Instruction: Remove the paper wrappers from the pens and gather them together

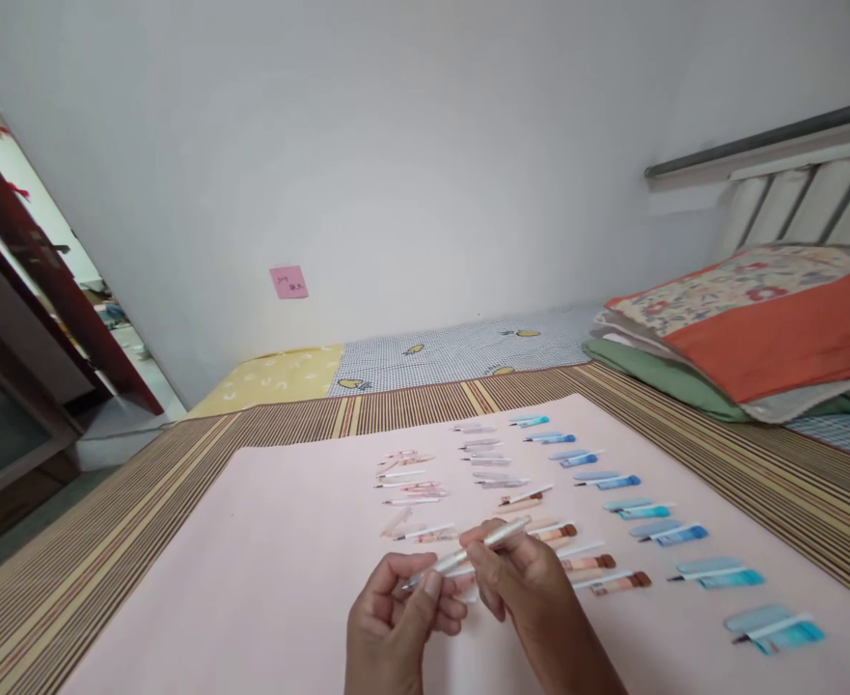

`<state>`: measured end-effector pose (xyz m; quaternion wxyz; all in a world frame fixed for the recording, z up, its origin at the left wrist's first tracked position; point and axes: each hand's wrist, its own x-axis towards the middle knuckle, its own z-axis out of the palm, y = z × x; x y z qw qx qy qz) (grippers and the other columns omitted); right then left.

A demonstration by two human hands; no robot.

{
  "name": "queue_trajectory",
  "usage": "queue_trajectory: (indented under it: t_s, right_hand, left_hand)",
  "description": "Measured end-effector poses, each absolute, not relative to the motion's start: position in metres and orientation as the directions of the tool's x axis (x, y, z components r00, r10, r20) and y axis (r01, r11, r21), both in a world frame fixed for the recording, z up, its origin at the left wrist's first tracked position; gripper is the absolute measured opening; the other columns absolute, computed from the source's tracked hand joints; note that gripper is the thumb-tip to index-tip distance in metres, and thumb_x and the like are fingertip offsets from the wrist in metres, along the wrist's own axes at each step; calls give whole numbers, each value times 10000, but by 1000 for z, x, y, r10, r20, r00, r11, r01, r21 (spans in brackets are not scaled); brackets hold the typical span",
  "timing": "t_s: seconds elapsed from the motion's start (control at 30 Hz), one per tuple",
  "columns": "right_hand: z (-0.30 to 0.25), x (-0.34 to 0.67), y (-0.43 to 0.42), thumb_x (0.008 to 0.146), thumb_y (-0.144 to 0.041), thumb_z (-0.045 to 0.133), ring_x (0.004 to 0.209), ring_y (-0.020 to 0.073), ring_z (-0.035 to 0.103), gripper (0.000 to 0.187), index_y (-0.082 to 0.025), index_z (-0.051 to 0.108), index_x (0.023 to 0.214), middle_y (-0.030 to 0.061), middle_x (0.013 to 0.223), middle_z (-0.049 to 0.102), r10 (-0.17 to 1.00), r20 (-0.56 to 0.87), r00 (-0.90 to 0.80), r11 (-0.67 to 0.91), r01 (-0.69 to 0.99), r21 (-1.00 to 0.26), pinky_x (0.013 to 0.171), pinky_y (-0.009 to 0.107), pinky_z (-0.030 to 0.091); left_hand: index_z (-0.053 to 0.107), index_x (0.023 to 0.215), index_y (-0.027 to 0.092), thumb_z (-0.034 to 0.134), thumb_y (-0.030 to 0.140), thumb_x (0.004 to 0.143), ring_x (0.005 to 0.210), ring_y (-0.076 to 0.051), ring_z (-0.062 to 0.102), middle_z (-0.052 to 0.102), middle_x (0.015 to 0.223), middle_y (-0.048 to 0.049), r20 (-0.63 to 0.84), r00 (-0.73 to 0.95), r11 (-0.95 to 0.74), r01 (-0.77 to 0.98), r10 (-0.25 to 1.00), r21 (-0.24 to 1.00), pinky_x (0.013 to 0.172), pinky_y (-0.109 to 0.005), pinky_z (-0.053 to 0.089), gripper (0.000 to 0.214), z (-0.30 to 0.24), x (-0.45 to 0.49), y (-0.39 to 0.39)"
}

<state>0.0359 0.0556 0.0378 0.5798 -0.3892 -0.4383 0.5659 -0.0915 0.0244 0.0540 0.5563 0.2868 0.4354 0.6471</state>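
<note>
A slim pale pen slants up to the right above the pink sheet, held between both hands. My left hand pinches its lower, pointed end between thumb and fingers. Higher up the barrel, my right hand grips it with thumb and forefinger. Behind and to the right lie rows of pen parts. One row has brown-and-orange barrels with refills; another has blue barrels, caps and white refills. Pale pink parts lie farther off. Some parts under my hands are hidden.
The pink sheet lies on a striped mat. Folded bedding, orange and green, is piled at the right by a radiator. A white wall with a pink note stands behind. A doorway opens at the left.
</note>
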Motion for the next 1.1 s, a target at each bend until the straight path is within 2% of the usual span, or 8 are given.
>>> queue_trajectory:
  t_s: [0.27, 0.47, 0.6, 0.7, 0.77, 0.87, 0.93, 1.1]
  right_hand:
    - [30, 35, 58, 779, -563, 721, 426, 67, 312, 427, -147, 629, 760, -92, 423, 393, 993, 38, -110, -3, -352, -936, 476, 237, 232]
    - [45, 54, 60, 761, -536, 741, 531, 120, 477, 436, -164, 661, 974, -47, 549, 542, 987, 54, -151, 4, -313, -950, 563, 254, 367]
    - [52, 60, 55, 794, -429, 724, 554, 121, 499, 271, -170, 661, 837, -39, 575, 547, 949, 30, -314, -1, -97, -995, 566, 249, 384]
    - [47, 47, 47, 766, -274, 722, 583, 114, 497, 138, -174, 642, 818, -46, 615, 540, 918, -9, -397, 0, 23, -1000, 561, 232, 374]
    - [39, 29, 42, 765, -203, 673, 570, 108, 493, 122, -181, 644, 881, -60, 608, 527, 908, -28, -418, 7, 81, -997, 558, 224, 373]
    - [27, -8, 35, 769, -170, 608, 536, 117, 525, 112, -190, 617, 878, -52, 594, 554, 914, -35, -404, 63, 228, -972, 509, 213, 351]
    - [19, -38, 31, 714, -118, 615, 574, 148, 577, 132, -195, 609, 822, -9, 626, 630, 910, 6, -414, 188, 400, -897, 502, 218, 336]
    - [-11, -117, 26, 737, -99, 618, 770, 342, 720, 360, -158, 680, 1087, 199, 953, 765, 878, -36, -478, 352, 694, -629, 535, 313, 402]
  left_hand:
    - [711, 758, 143, 881, 427, 584, 518, -155, 635, 725, 590, -70, -39, -245, -51, -352, 969, 935, 542, -246, 513, 374, 56, -93, 24]
    - [679, 720, 135, 851, 392, 640, 454, -101, 562, 670, 566, -34, -131, -196, 41, -406, 972, 913, 455, -188, 408, 320, 59, -118, 26]
    - [668, 690, 131, 825, 386, 686, 465, -74, 503, 620, 566, -7, -147, -169, 59, -438, 975, 897, 465, -182, 389, 299, 62, -132, 26]
    - [698, 806, 124, 830, 385, 681, 487, -82, 489, 599, 582, 9, -145, -229, 31, -440, 963, 897, 483, -200, 411, 318, 61, -141, 28]
    - [696, 981, 128, 825, 383, 684, 521, -101, 518, 622, 624, 7, -111, -390, -44, -368, 914, 929, 506, -214, 438, 413, 61, -151, 28]
    - [648, 1155, 171, 790, 361, 726, 596, -106, 552, 636, 686, 22, 13, -714, -212, -190, 700, 959, 552, -196, 458, 491, 64, -169, 24]
    - [657, 1147, 191, 764, 351, 756, 646, -102, 568, 640, 731, 21, 52, -784, -285, -162, 619, 945, 584, -182, 470, 436, 67, -180, 20]
    - [693, 1045, 183, 787, 287, 723, 632, -100, 551, 638, 703, 14, 22, -724, -349, -305, 690, 886, 564, -169, 484, 351, 68, -192, 16]
